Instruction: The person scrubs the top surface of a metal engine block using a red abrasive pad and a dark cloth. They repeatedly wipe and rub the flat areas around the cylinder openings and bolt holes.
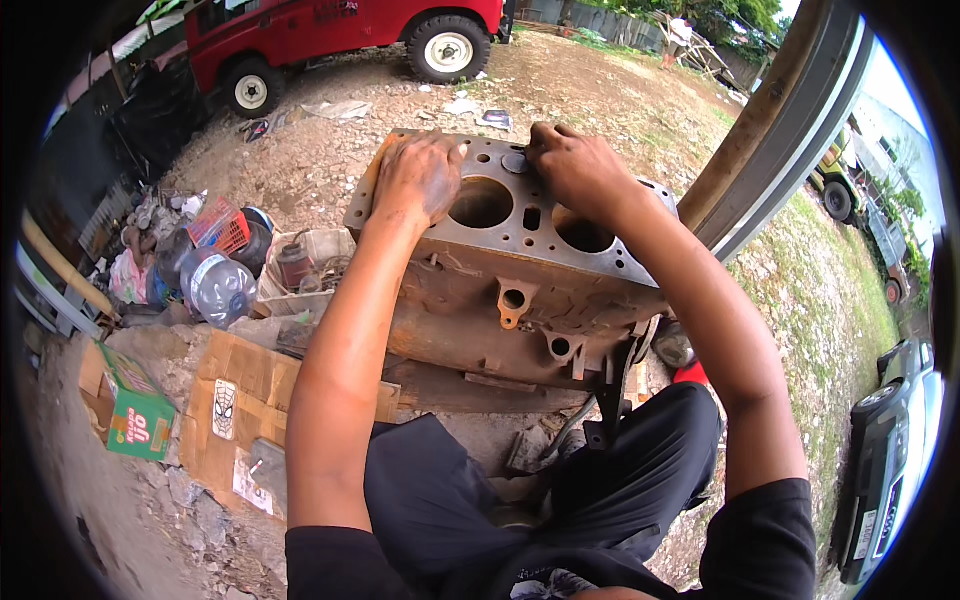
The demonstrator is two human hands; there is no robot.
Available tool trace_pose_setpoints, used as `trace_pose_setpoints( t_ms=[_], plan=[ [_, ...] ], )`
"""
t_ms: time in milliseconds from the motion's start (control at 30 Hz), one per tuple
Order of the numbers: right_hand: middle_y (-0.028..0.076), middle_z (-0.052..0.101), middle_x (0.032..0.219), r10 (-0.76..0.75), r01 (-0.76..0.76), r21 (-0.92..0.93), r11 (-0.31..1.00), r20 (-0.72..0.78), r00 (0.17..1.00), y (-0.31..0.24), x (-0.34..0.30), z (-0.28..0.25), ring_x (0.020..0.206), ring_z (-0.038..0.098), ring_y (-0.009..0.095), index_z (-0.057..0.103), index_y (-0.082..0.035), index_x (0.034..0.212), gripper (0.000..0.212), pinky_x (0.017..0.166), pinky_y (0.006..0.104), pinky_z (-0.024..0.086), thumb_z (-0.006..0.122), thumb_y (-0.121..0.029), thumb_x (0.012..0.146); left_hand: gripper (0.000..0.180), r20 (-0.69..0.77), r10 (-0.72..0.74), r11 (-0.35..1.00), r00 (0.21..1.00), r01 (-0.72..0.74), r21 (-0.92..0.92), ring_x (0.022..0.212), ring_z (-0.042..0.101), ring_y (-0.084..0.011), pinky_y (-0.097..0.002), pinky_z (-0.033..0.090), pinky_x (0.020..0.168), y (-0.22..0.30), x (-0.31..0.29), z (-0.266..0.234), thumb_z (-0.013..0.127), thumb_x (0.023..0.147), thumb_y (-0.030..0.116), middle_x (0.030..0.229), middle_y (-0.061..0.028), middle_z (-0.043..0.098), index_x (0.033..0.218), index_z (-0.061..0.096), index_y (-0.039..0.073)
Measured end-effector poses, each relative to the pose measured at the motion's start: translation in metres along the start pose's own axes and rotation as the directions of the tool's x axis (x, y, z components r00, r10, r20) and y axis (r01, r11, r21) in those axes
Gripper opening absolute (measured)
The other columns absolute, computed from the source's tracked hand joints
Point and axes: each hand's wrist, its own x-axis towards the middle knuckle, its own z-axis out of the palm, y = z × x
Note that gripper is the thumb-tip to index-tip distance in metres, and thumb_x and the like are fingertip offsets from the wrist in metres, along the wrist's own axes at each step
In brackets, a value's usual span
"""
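A rusty brown engine block [440, 290] stands in front of me, its flat grey top face up. Two large round cylinder bores show in that face, one partly covered by my right forearm. My left hand [422, 178] lies on the top at the left end, fingers toward the far edge and thumb apart. Near the far edge, my right hand [575, 165] is closed, its fingers bent down against the top; whatever may be in them is hidden. Just left of those fingers is a grey round disc [515, 162], and I cannot tell whether it is loose.
Left of the block are a clear plastic jug [218, 288], a red crate [219, 226], flattened cardboard [245, 385] and a green carton [135, 405]. A post [765, 125] rises at the right. Beyond stands a red vehicle [340, 35]; more vehicles are parked far right.
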Motion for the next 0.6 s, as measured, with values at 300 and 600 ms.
trace_pose_setpoints(
  t_ms=[300,600],
  plan=[
    [0.013,0.066,0.131,0.007,-0.007,-0.006,1.0,0.009,1.0,-0.001,-0.002,0.003,0.124,0.066,0.033,0.076,-0.004,0.119,0.027,0.1,0.0445,0.059,0.057,-0.017,0.105,0.044,0.033,-0.004,0.999,0.999,0.006,-0.046,0.132,0.064,-0.0361,-0.0497,0.044,0.119,0.001,0.001,-0.002,0.05,0.112,0.037,0.133,-0.0178,0.074,0.12,0.078,0.004],
    [0.014,0.063,0.139,0.057,-0.048,0.14,0.989,-0.057,0.997,0.007,0.0,0.013,0.126,0.064,0.036,0.073,-0.003,0.121,0.03,0.103,0.0459,0.057,0.053,-0.022,0.11,0.044,0.04,-0.029,0.999,0.999,0.027,0.042,0.139,0.06,-0.0345,-0.0494,0.041,0.121,0.007,-0.001,-0.003,0.049,0.112,0.037,0.139,-0.0163,0.072,0.128,0.075,0.005]
  ],
)
